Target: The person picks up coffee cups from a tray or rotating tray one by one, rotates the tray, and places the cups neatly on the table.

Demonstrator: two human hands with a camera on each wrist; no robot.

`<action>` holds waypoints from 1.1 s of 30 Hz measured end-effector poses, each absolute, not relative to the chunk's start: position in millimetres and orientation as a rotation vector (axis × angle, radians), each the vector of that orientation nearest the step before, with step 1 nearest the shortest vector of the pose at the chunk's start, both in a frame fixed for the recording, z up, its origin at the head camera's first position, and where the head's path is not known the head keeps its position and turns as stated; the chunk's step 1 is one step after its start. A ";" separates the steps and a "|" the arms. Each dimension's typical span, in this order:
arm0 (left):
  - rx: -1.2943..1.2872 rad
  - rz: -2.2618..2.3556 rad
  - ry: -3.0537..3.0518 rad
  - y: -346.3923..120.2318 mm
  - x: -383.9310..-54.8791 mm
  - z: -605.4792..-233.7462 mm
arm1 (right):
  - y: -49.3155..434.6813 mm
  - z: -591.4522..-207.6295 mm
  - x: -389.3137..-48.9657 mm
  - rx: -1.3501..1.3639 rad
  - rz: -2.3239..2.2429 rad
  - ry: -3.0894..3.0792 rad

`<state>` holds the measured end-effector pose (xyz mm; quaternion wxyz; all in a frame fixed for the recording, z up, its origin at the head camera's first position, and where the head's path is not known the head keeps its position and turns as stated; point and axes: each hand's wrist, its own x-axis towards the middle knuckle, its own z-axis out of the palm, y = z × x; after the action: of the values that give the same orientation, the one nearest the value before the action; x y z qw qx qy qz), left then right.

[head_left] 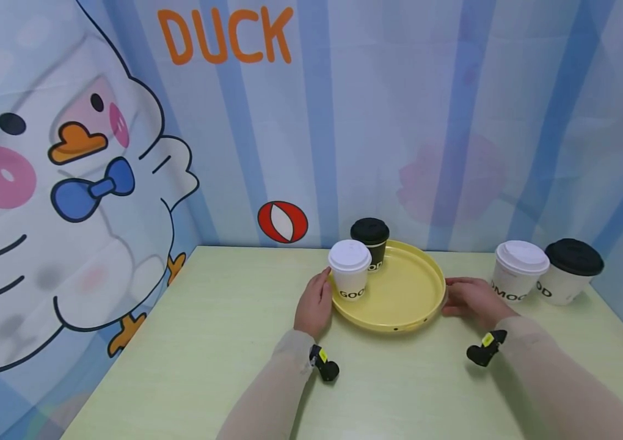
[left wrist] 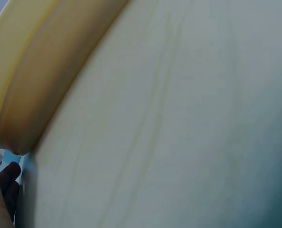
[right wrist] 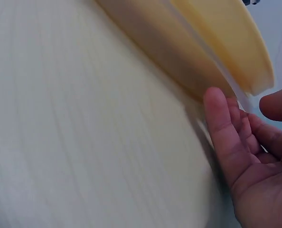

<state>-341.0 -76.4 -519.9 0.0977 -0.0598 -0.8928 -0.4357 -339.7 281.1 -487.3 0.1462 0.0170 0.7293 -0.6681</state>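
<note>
A round yellow tray (head_left: 405, 293) with a raised rim is on the table, between the two hands. On its left part stand a white paper cup (head_left: 351, 282) with a white lid and, behind it, a black cup (head_left: 375, 252) with a black lid. The left hand (head_left: 314, 304) is at the tray's left rim, its fingers beside the edge. At the right rim is the right hand (head_left: 473, 299); in the right wrist view its fingers (right wrist: 221, 116) extend to the tray's side (right wrist: 179, 57), with the thumb apart. Only dark fingertips of the left hand show in the left wrist view.
Right of the right hand stand a white cup with a white lid (head_left: 520, 260) and a wider white cup with a black lid (head_left: 570, 269). A printed duck curtain (head_left: 377, 110) hangs behind the pale table (head_left: 223, 330).
</note>
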 end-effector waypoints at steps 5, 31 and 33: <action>-0.170 -1.289 -2.645 -76.1 -341.1 -520.3 | 282.0 -492.3 -338.0 0.030 -2.087 1.922; -0.143 -1.315 -2.658 -74.4 -339.9 -520.3 | 280.8 -507.3 -335.9 0.037 -2.216 1.908; -0.130 -1.365 -2.648 -74.9 -339.8 -520.0 | 280.7 -508.2 -335.5 0.038 -2.217 1.914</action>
<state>-339.8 -74.9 -520.0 0.0796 -0.0433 -0.8852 -0.4564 -335.5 280.7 -508.2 0.1060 0.0129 0.6499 -0.7525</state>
